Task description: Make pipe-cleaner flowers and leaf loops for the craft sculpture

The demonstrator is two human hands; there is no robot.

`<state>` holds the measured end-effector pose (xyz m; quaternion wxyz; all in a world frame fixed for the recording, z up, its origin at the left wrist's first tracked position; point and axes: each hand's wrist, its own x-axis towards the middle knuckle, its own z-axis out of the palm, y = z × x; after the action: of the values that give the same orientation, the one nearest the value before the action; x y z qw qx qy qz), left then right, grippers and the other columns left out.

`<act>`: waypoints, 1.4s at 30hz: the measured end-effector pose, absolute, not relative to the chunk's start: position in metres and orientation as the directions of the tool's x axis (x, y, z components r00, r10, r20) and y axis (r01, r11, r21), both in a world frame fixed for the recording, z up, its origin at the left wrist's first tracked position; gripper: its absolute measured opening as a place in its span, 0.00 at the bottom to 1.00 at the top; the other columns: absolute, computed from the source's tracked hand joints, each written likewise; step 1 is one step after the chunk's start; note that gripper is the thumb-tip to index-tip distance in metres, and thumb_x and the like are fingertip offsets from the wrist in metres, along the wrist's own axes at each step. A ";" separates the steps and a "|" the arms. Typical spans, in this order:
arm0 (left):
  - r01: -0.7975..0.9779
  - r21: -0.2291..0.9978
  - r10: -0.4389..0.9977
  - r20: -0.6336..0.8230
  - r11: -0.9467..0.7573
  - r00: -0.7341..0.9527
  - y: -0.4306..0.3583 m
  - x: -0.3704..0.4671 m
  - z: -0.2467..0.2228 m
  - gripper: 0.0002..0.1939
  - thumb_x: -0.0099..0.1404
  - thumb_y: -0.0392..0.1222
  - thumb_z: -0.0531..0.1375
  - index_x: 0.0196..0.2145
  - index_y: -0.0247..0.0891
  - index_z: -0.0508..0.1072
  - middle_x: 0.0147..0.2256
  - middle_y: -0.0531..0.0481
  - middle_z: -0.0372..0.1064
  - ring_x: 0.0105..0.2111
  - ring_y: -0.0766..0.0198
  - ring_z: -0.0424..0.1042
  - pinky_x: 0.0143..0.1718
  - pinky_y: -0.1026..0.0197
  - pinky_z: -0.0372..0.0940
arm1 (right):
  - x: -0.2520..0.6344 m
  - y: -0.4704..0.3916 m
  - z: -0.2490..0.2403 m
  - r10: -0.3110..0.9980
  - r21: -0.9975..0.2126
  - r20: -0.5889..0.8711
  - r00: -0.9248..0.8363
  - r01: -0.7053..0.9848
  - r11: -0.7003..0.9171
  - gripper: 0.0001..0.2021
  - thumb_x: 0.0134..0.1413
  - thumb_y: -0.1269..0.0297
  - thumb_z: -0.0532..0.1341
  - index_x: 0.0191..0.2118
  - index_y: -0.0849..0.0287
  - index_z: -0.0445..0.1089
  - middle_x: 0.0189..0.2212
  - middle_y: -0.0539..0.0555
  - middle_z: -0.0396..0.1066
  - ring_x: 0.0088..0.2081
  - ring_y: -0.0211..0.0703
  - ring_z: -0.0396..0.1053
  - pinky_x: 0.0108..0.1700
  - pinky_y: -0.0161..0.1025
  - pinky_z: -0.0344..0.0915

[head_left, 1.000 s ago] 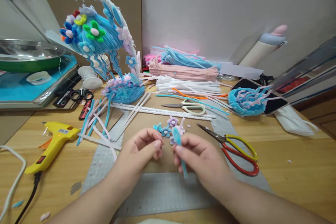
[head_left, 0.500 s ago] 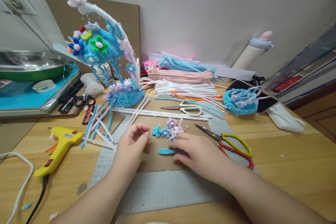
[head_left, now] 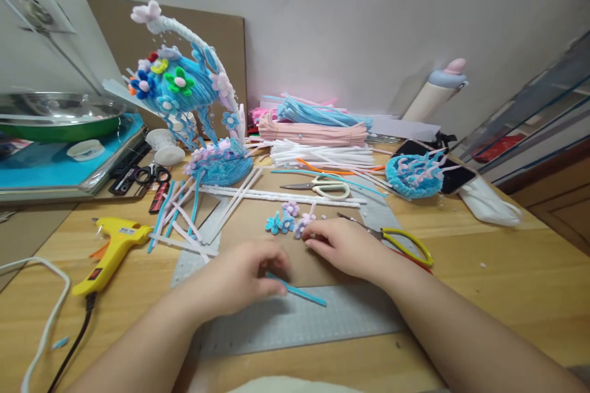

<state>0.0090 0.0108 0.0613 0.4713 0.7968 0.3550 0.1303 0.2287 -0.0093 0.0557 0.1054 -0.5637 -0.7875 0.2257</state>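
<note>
My left hand hovers low over the cardboard, thumb and fingers apart and slightly blurred. A blue pipe-cleaner stem runs out from beneath it toward the lower right; its other end is hidden by the hand. My right hand has its fingertips closed at the edge of a lilac pipe-cleaner flower. Beside that flower lie a blue flower, a light-blue one, a purple one and a pale pink one, grouped on the cardboard.
A yellow glue gun lies left, near loose pipe cleaners. Yellow-and-red-handled scissors are right, cream-handled scissors behind. A blue flowered sculpture, bundled pipe cleaners and a blue coiled piece stand farther back.
My left hand has come down and right, over the blue stem, which is turned and shifted toward me. My right hand has moved from the stem up to the lilac flower. The view has shifted slightly.
</note>
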 end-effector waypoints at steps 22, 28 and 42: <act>0.676 0.613 0.826 -0.068 -0.408 0.560 0.011 0.019 0.036 0.06 0.61 0.36 0.54 0.29 0.41 0.70 0.33 0.52 0.69 0.34 0.61 0.67 0.35 0.62 0.59 | 0.198 -0.026 0.038 0.910 -0.349 0.049 -0.411 0.847 0.401 0.06 0.54 0.62 0.60 0.37 0.55 0.64 0.37 0.49 0.67 0.33 0.41 0.67 0.30 0.36 0.54; 0.679 0.610 0.830 -0.063 -0.408 0.555 0.012 0.019 0.033 0.06 0.61 0.36 0.55 0.29 0.42 0.71 0.33 0.52 0.70 0.34 0.61 0.68 0.35 0.62 0.59 | 0.204 -0.024 0.042 0.911 -0.326 0.096 -0.400 0.853 0.409 0.06 0.60 0.68 0.52 0.35 0.56 0.65 0.34 0.50 0.69 0.33 0.39 0.67 0.31 0.35 0.54; 0.633 0.631 0.788 -0.053 -0.450 0.614 0.015 0.016 0.038 0.08 0.62 0.34 0.55 0.31 0.41 0.73 0.34 0.51 0.71 0.37 0.62 0.69 0.39 0.63 0.61 | 0.201 -0.028 0.050 0.889 -0.399 0.061 -0.453 0.806 0.438 0.07 0.57 0.68 0.55 0.41 0.54 0.66 0.41 0.50 0.68 0.40 0.40 0.67 0.37 0.35 0.58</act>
<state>0.0159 0.0154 0.0381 0.3120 0.8423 0.4216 0.1245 0.2011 -0.0277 0.0503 0.1321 -0.5060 -0.8375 0.1584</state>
